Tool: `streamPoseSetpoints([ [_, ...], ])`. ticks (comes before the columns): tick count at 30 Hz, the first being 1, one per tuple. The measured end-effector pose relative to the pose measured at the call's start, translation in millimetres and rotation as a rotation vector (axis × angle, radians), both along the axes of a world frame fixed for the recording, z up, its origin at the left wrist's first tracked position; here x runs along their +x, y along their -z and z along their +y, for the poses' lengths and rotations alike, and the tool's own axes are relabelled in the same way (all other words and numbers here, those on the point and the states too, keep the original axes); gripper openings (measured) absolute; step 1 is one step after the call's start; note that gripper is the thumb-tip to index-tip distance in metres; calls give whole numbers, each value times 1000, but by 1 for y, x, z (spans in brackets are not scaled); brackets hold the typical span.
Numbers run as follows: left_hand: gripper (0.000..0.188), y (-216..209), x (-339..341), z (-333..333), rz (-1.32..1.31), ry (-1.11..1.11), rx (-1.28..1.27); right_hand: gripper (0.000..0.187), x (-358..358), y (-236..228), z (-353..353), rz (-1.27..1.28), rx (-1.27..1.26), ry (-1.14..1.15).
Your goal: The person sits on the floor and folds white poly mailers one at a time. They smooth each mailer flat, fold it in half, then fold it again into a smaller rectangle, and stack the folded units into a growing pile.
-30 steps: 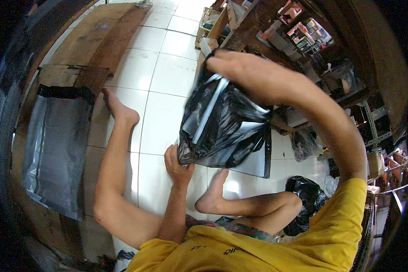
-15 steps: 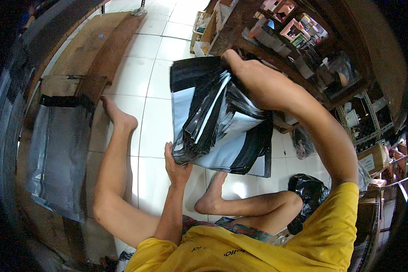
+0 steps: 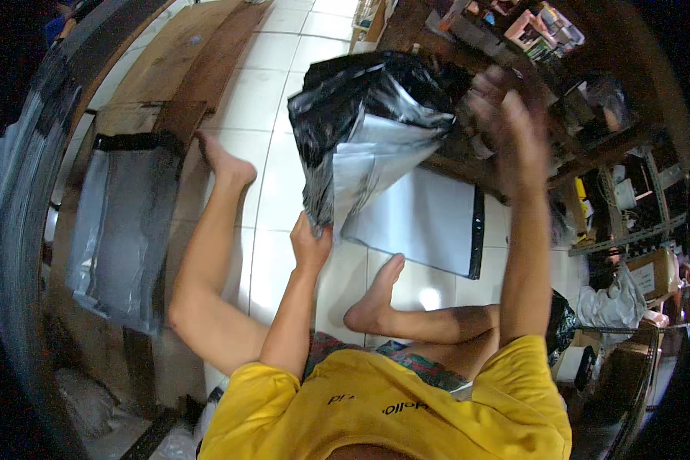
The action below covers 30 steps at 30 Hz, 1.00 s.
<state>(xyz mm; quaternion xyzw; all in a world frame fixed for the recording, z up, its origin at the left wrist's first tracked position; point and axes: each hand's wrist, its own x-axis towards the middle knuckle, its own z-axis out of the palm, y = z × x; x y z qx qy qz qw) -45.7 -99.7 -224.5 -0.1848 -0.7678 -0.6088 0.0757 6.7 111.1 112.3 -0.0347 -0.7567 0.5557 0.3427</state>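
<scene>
A black-and-grey poly bag (image 3: 368, 130) hangs over the white tile floor (image 3: 284, 100) at about 12 o'clock from the seated person, its long axis running upright, the crumpled black top toward 12 and the lower edge toward 6. The left hand (image 3: 311, 244) is closed on that lower edge, thumb and fingers pinched together on the film. The right hand (image 3: 506, 126) is up at 2 o'clock of the bag, just beside its upper right side, fingers spread apart; it is blurred, so I cannot tell whether it touches the bag.

Below the bag, toward 4 o'clock, a flat grey mailer (image 3: 422, 222) with a black strip along its right edge lies on the tiles, its upper part hidden behind the bag. At 9 o'clock a stack of grey bags (image 3: 119, 230) with a black band at the top lies on cardboard (image 3: 184, 69), long axis running 12 to 6. At 3 o'clock stand shelves (image 3: 621, 222) of boxes and small goods, too bent and dark at the rim to make out; a brown box (image 3: 648, 272) sits low on them. A black bag (image 3: 563, 322) is partly hidden behind the right arm.
</scene>
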Motion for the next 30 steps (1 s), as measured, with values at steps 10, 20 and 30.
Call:
streamPoseSetpoints([
  [10,14,-112,33,-40,123,73,-246,114,8,216,-89,-307,-210,-424],
  [20,27,-146,25,-54,-84,175,-494,84,6,243,-128,-358,-616,-642],
  [30,83,-42,-11,-73,-531,103,-532,101,10,311,-119,-844,-453,-547],
])
